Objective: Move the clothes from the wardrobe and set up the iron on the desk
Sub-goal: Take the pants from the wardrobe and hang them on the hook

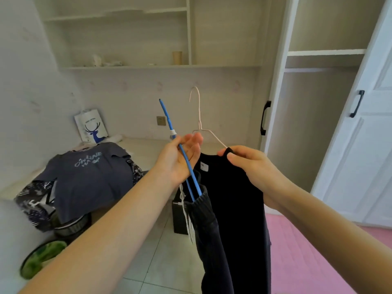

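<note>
Nearest the camera, at lower centre of the frame, two dark garments hung down between the forearms: a black top (pixel 231 200) on a pale wire hanger (pixel 199 120) and dark ribbed trousers (pixel 209 221) threaded on a blue hanger (pixel 180 148). The left hand (pixel 180 158) lay palm-up, its fingers loosely curled round the blue hanger's rod, a light hold rather than a firm clamp. The right hand (pixel 250 164), just right of centre, pinched the black top's shoulder where the wire hanger ran under the cloth. The likeliest slip, as I judged it, was the trousers sliding off the tilted blue rod, since the grip looked slack and the rod sloped steeply; the wire hanger could also twist free of the top's neck. Further off, at left of the frame, a grey printed T-shirt (pixel 89 177) and patterned clothes (pixel 34 200) were already piled on the table (pixel 148 151), with a deer-print paper bag (pixel 91 126) against the wall. At far right stood the open wardrobe (pixel 318 124), its rail bare where visible. No iron was in view.
</note>
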Tool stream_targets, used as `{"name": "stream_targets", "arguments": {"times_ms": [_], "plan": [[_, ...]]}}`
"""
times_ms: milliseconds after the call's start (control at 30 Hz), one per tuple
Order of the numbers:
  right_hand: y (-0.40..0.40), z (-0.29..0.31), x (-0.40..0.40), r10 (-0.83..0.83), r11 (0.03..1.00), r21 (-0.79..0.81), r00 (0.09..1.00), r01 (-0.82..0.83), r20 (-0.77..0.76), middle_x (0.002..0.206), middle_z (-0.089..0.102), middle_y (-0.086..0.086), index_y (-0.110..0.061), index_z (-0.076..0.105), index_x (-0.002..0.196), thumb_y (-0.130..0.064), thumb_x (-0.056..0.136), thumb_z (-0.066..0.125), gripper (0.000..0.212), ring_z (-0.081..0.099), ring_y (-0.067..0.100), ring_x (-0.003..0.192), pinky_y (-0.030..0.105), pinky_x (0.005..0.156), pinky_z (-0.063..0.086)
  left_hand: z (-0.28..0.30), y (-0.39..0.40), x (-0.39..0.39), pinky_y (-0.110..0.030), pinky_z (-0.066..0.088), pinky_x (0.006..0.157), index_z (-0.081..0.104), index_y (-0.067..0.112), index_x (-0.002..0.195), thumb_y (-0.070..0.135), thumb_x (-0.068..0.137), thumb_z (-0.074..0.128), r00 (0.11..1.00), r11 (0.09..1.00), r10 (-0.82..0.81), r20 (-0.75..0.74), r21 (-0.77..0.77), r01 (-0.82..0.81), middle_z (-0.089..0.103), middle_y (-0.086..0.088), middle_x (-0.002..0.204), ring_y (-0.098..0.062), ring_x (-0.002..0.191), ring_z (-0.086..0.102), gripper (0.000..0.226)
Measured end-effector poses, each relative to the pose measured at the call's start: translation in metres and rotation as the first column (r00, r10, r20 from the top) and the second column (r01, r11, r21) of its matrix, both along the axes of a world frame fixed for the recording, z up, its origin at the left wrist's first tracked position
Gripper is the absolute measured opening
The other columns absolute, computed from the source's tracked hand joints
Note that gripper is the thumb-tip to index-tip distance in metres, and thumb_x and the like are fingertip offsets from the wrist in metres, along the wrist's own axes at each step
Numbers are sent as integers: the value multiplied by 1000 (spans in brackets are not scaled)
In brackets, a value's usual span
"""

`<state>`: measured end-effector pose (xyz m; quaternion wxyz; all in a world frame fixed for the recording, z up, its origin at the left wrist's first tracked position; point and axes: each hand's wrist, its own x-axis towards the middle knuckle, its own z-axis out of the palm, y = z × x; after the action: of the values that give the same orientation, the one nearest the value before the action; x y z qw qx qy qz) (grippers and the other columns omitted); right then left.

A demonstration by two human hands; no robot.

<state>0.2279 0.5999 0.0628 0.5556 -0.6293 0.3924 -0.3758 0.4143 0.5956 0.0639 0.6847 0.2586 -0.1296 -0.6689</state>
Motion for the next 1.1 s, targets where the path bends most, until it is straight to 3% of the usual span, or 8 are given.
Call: {"name": "stream_targets", "arguments": {"times_ms": [200, 267, 500, 600, 700, 800, 933, 1100], "plan": [[-6, -1, 41, 132, 987, -98, 991, -130, 11, 94, 73, 4, -20, 68, 107, -20, 98, 49, 21, 70, 19, 86, 32, 78, 55, 0, 14, 33, -39, 52, 92, 54, 2, 120, 22, 102, 39, 982, 992, 123, 140, -50, -117, 68, -14, 109, -30, 94, 69, 31], [-7, 2, 53, 175, 978, -120, 984, -170, 27, 94, 73, 4, -19, 68, 108, -18, 98, 49, 21, 70, 19, 88, 33, 80, 55, 1, 16, 44, -40, 47, 99, 50, 4, 128, 19, 102, 40, 972, 987, 153, 177, -67, -143, 66, -13, 119, -30, 105, 65, 32], [-9, 5, 105, 292, 932, -214, 956, -293, -39, 99, 72, 2, -24, 67, 108, -22, 98, 48, 22, 69, 18, 93, 41, 90, 53, 13, 23, 89, -40, 37, 109, 48, 1, 131, 17, 103, 34, 929, 962, 266, 256, -137, -237, 57, -12, 134, -28, 125, 52, 35], [-8, -2, 130, 303, 892, -308, 943, -332, -138, 101, 69, -8, -30, 65, 109, -25, 98, 47, 22, 65, 9, 92, 33, 88, 51, 16, 24, 111, -41, 40, 106, 51, 1, 123, 15, 102, 36, 929, 948, 303, 213, -164, -272, 58, -13, 132, -29, 123, 54, 29], [-7, -11, 157, 320, 876, -319, 931, -362, -177, 101, 68, -6, -32, 62, 106, -26, 99, 44, 21, 63, 14, 86, 26, 77, 49, 16, 23, 135, -39, 40, 105, 48, 2, 127, 14, 101, 38, 923, 932, 345, 169, -175, -317, 58, -13, 131, -28, 122, 55, 31], [-13, -14, 184, 340, 862, -312, 913, -399, -228, 105, 66, -6, -31, 57, 105, -26, 100, 41, 18, 61, 8, 82, 16, 69, 47, 11, 20, 160, -38, 36, 109, 46, 3, 132, 15, 101, 37, 914, 924, 368, 170, -170, -341, 57, -11, 134, -26, 123, 54, 35], [-31, -16, 222, 343, 852, -292, 885, -434, -314, 110, 60, -3, -28, 49, 113, -22, 100, 39, 18, 60, 13, 95, 32, 83, 51, 5, 15, 201, -40, 34, 111, 43, 5, 137, 15, 102, 38, 903, 911, 401, 152, -171, -376, 58, -11, 133, -27, 121, 56, 37], [-49, -3, 288, 316, 772, -287, 734, -567, -601, 108, 62, 6, -23, 51, 103, -9, 94, 41, 20, 59, 25, 101, 43, 90, 49, -2, 9, 254, -39, 39, 108, 39, 5, 141, 13, 101, 40, 885, 897, 434, 171, -177, -406, 58, -13, 132, -27, 119, 58, 40]]}}
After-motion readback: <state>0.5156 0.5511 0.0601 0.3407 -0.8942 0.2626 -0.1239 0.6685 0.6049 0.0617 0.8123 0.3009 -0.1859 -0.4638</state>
